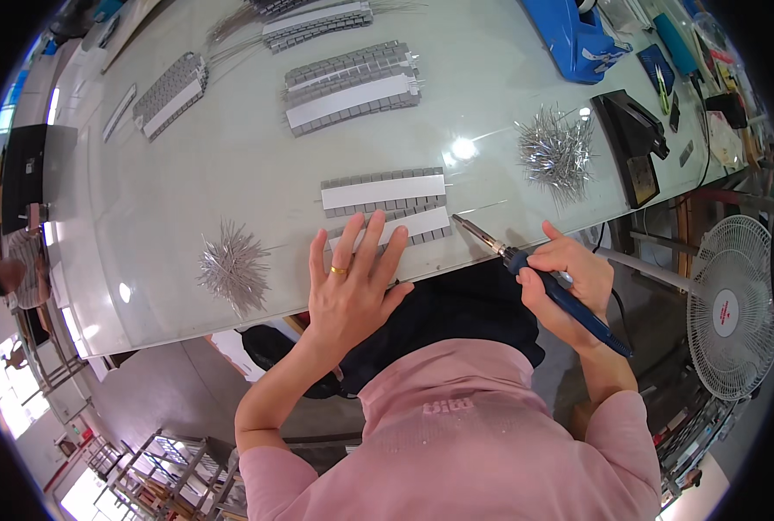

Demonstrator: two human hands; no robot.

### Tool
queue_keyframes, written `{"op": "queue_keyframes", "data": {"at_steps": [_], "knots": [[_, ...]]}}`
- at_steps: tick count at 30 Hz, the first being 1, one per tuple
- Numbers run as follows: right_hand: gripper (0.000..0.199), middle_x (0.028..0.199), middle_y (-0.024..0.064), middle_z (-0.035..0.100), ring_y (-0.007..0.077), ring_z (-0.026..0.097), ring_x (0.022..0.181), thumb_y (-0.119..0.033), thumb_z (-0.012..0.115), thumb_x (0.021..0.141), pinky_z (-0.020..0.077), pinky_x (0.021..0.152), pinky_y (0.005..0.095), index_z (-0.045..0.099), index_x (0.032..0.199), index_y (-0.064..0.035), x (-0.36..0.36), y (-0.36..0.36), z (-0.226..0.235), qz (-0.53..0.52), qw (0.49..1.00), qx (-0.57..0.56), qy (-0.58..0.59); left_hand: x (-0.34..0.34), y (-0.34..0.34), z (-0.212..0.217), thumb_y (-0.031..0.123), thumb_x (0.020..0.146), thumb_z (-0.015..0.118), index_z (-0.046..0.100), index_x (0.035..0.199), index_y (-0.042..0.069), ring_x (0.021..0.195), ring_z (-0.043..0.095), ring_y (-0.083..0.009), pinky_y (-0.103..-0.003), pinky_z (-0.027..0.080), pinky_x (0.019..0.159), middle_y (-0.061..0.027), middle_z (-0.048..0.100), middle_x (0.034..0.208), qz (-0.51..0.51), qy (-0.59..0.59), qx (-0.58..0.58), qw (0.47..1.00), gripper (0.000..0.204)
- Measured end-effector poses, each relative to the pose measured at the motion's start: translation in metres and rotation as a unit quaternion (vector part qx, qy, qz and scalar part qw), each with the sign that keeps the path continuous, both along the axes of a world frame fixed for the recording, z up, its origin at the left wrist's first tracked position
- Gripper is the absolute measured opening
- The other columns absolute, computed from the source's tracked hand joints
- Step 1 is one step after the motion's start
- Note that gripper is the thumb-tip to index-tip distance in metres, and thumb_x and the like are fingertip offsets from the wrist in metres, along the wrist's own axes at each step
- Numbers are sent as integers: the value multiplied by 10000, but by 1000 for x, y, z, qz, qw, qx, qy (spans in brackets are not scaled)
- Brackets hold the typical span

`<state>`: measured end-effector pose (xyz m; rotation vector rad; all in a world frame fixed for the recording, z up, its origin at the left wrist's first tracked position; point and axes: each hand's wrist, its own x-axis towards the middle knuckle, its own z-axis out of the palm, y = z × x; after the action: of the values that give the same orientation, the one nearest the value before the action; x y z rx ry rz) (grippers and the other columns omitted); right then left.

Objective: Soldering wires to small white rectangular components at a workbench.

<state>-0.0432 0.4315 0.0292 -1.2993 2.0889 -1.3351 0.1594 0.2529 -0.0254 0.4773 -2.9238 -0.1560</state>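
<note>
Where the left hand [352,288] rests, the near strip [427,224] is partly hidden.

To the right of the grip, well apart from it, stands a white round fan [725,313] with a wire guard. Well beyond the grip sits a blue tape dispenser [571,45], with a teal cylinder [675,43] farther right. Far left of the grip is another person [31,271] in a striped top; metal racks [175,464] stand left and behind it.
</note>
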Motion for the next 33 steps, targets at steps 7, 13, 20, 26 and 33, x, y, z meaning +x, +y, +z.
{"op": "queue_keyframes", "data": {"at_steps": [7,13,20,26,33], "knots": [[107,682,56,634,147,639,612,-2,697,756,461,1002,446,596,786,-17,-9,-5,-2,-8,999,21,-42,18,-2,11,447,768,704,563,1318,168,1313,424,-262,-563,276,1068,-77,466,1427,28,26,2,999,632],[64,723,21,581,126,661,614,10,606,856,368,1091,432,552,841,-22,-10,5,-13,-61,981,7,-186,73,-28,7,276,836,637,625,1216,46,1173,542,-289,-516,297,1075,-99,582,1254,108,144,-18,984,444],[56,734,53,548,112,594,559,-43,560,872,328,1114,477,508,880,-21,-9,14,-24,-68,987,-73,-128,91,-25,-7,187,802,655,655,1183,89,1178,556,-231,-486,348,1052,-52,597,1257,74,100,-42,991,393],[105,698,68,611,149,655,611,-21,623,815,392,1061,479,555,894,-23,25,-20,-8,30,996,-32,-83,71,-16,-15,191,810,610,661,1182,76,1153,555,-238,-471,350,1044,-67,595,1214,104,124,-25,987,392],[152,649,74,622,198,617,565,-23,710,713,527,905,454,609,826,-32,50,-65,-5,110,993,-43,4,65,-19,-14,224,809,624,644,1211,83,1121,536,-211,-460,363,1016,-40,582,1199,121,134,-24,983,426]]}}
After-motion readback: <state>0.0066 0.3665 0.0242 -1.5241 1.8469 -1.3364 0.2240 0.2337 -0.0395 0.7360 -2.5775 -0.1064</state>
